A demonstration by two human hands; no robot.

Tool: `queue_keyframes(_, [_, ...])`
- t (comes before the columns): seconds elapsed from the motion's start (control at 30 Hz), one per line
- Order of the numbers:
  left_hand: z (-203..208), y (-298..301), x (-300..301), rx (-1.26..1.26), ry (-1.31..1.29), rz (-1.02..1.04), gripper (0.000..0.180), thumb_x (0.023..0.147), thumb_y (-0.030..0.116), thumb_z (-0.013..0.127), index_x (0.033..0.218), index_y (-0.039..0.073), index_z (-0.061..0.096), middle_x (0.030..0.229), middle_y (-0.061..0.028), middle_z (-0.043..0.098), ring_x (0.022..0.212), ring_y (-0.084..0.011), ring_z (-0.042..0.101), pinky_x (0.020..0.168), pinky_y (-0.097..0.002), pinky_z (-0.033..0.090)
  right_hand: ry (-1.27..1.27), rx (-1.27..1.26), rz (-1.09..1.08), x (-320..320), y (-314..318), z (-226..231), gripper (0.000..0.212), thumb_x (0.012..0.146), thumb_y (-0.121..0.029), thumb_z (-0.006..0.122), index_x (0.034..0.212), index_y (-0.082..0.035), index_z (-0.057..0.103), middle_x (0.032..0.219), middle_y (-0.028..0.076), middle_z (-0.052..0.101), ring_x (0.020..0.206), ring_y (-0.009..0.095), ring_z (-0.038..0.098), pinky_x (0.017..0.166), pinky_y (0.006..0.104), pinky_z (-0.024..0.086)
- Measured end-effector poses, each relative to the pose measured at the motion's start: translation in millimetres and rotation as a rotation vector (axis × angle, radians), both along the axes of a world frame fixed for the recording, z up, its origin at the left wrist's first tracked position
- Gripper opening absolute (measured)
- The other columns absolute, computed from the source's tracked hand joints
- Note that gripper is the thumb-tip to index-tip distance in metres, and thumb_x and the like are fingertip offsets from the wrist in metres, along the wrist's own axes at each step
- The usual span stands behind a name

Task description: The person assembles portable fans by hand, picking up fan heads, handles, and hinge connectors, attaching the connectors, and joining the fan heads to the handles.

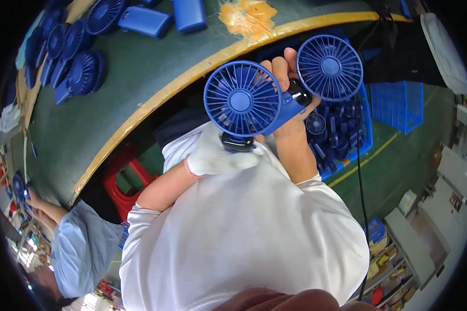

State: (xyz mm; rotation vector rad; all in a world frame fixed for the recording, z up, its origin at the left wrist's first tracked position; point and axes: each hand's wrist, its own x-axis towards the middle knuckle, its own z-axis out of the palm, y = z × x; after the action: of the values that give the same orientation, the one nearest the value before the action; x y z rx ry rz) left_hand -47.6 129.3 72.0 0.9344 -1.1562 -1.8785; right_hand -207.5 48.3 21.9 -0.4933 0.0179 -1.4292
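Two blue handheld fans with round grilles and glossy black ends are held up in front of my chest. My left hand [213, 153], in a white glove, is closed at the lower end of the left fan [240, 101]. Bare, my right hand [281, 72] is curled behind and beside the right fan [330, 66], close to a glossy black end piece [299, 92]. A blue handle [289, 115] slants between the two grilles; which fan it belongs to I cannot tell. The left fan's grille partly covers my right fingers.
The green table [155, 65] has a curved yellow edge. Several blue fans [83, 72] and blue casings [145, 20] lie on it. To my right stands a blue crate [369, 132] of fan parts, with a black cable [359, 171] hanging nearby. A red stool [124, 179] and another person [83, 249] are at left.
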Motion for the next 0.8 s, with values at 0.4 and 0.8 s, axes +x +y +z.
queue_keyframes(0.4, [6,18,-12,-0.433,-0.345,0.599,0.031,0.068,0.021,0.08,0.093,0.006,0.069,0.087,-0.0049,0.071,0.077,-0.0133,0.067,0.074,-0.0283,0.052,0.44,0.091,-0.324,25,41,36,0.085,0.086,-0.074,0.027,0.121,0.001,0.049,0.108,0.018,0.059,0.092,0.03,0.059,0.059,0.0393,0.05])
queue_keyframes(0.8, [-1,30,4,-0.463,-0.348,0.226,0.055,0.071,0.028,0.079,0.117,0.006,0.058,0.117,-0.0092,0.061,0.108,-0.0217,0.058,0.094,-0.0333,0.045,0.631,0.096,-0.094,26,46,48,0.062,0.082,-0.057,0.064,0.1,0.001,0.057,0.098,0.014,0.061,0.082,0.024,0.062,0.064,0.0345,0.053])
